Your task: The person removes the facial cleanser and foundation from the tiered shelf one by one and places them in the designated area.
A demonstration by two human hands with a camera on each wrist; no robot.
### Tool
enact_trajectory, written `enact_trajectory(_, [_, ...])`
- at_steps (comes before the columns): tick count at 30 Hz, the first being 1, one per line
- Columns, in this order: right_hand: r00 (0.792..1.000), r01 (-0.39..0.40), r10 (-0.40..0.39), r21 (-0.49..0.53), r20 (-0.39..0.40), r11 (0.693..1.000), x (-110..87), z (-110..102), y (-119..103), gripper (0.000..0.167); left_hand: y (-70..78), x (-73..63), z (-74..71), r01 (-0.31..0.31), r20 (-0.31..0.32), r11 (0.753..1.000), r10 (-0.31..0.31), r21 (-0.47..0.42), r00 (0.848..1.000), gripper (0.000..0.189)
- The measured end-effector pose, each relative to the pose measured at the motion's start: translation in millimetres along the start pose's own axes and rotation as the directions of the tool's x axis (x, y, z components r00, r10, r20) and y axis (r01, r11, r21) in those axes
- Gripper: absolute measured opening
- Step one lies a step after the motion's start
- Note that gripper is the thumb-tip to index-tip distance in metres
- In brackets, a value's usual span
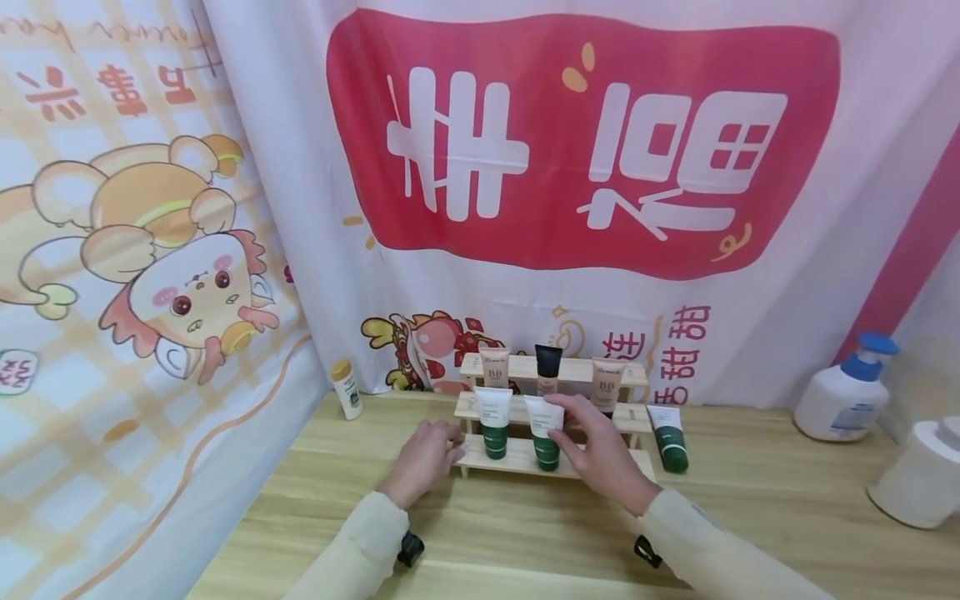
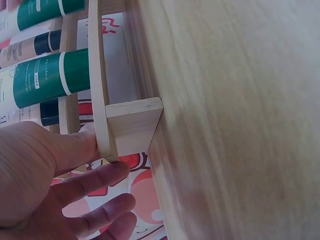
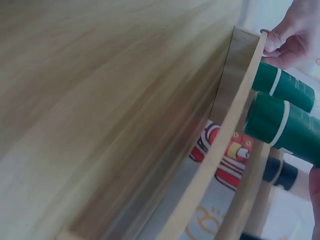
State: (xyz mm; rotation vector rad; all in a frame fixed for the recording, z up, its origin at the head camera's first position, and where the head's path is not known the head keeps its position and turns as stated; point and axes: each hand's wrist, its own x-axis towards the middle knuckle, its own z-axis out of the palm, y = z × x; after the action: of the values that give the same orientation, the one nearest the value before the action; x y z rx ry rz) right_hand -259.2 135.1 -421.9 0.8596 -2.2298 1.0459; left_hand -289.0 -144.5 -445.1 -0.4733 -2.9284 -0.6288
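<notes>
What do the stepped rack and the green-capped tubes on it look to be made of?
The stepped rack looks like pale unfinished wood: matte, with grain and a rough sawn end in the left wrist view, where the left hand touches it. The green-capped tube that the right hand holds seems soft plastic, white with a smooth, slightly glossy green cap; the exact plastic cannot be told.

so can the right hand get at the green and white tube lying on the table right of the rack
Probably yes. The right hand holds a tube on the wooden rack, and the lying tube sits just off that hand's own side on the bare table, with nothing standing between them.
</notes>
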Motion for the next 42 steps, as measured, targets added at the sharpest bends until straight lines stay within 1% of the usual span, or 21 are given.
enact_trajectory(3, [1.0,0.021,-0.021,0.032,-0.011,0.999,-5.3,-13.1,-1.5,0.056,-1.4,-0.7,0.7,-0.001,-0.005,1.0,0.001,-0.002,1.0,0.018])
enact_trajectory(6, [0.997,0.059,-0.057,0.047,-0.053,0.997,-11.0,-30.3,-3.5,0.058,-2.0,-0.6,0.9,-0.006,-0.01,1.0,0.006,-0.004,1.0,0.018])
enact_trajectory(10, [0.989,0.098,-0.097,0.011,-0.113,0.995,-19.6,-56.3,-3.7,0.06,-2.0,0.8,1.9,0.001,-0.005,1.0,-0.001,-0.002,1.0,0.018])
enact_trajectory(13, [0.986,0.089,-0.096,-0.057,-0.134,0.994,-26.2,-75.9,0.5,0.063,-2.1,1.6,2.9,0.014,0.0,1.0,-0.014,-0.002,1.0,0.018])
enact_trajectory(15, [0.988,0.058,-0.073,-0.11,-0.138,0.992,-30.5,-88.5,5.5,0.065,-3.0,1.7,3.8,0.022,0.001,1.0,-0.022,-0.002,1.0,0.018])
enact_trajectory(19, [0.989,-0.051,0.014,-0.246,-0.15,0.968,-37.4,-113.2,19.1,0.067,-4.5,2.2,4.9,0.033,0.001,0.999,-0.033,-0.002,0.999,0.017])
enact_trajectory(22, [0.984,-0.14,0.105,-0.274,-0.141,0.951,-38.5,-129.7,34.2,0.066,-4.4,2.6,4.6,0.042,0.002,0.999,-0.042,-0.009,0.999,0.017])
enact_trajectory(24, [0.979,-0.189,0.161,-0.273,-0.123,0.943,-38.2,-139.2,47.4,0.066,-4.1,2.8,4.1,0.035,0.002,0.999,-0.035,-0.01,0.999,0.017])
enact_trajectory(26, [0.969,-0.247,0.229,-0.26,-0.098,0.933,-38.0,-147.5,61.6,0.063,-3.2,2.9,4.0,0.03,0.002,1.0,-0.03,-0.008,1.0,0.018])
enact_trajectory(27, [0.959,-0.283,0.271,-0.263,-0.081,0.923,-38.0,-151.0,69.1,0.062,-2.7,2.9,3.9,0.025,0.003,1.0,-0.025,-0.005,1.0,0.018])
enact_trajectory(29, [0.929,-0.366,0.369,-0.263,-0.038,0.893,-37.6,-155.9,84.9,0.061,-2.7,2.6,3.7,0.022,0.004,1.0,-0.022,0.003,1.0,0.018])
enact_trajectory(30, [0.907,-0.409,0.421,-0.259,-0.012,0.875,-37.3,-158.0,92.6,0.06,-2.5,2.5,3.8,0.026,0.005,1.0,-0.026,0.006,1.0,0.018])
enact_trajectory(32, [0.853,-0.492,0.52,-0.264,0.045,0.83,-36.6,-161.3,107.2,0.06,-2.1,2.5,3.5,0.036,0.007,0.999,-0.036,0.005,0.999,0.018])
enact_trajectory(34, [0.804,-0.544,0.586,-0.277,0.097,0.792,-36.3,-163.9,120.2,0.061,-1.8,2.9,3.0,0.04,0.01,0.999,-0.04,0.005,0.999,0.018])
enact_trajectory(36, [0.771,-0.569,0.622,-0.288,0.139,0.77,-37.2,-165.2,131.9,0.06,-1.3,3.2,2.7,0.044,0.013,0.999,-0.044,0.006,0.999,0.018])
enact_trajectory(38, [0.743,-0.587,0.648,-0.301,0.168,0.751,-39.1,-165.8,141.5,0.06,-1.0,3.7,2.4,0.046,0.018,0.999,-0.046,0.006,0.999,0.018])
enact_trajectory(42, [0.702,-0.618,0.681,-0.296,0.208,0.728,-43.4,-166.2,156.6,0.057,-0.7,4.5,1.8,0.037,0.024,0.999,-0.037,0.006,0.999,0.019])
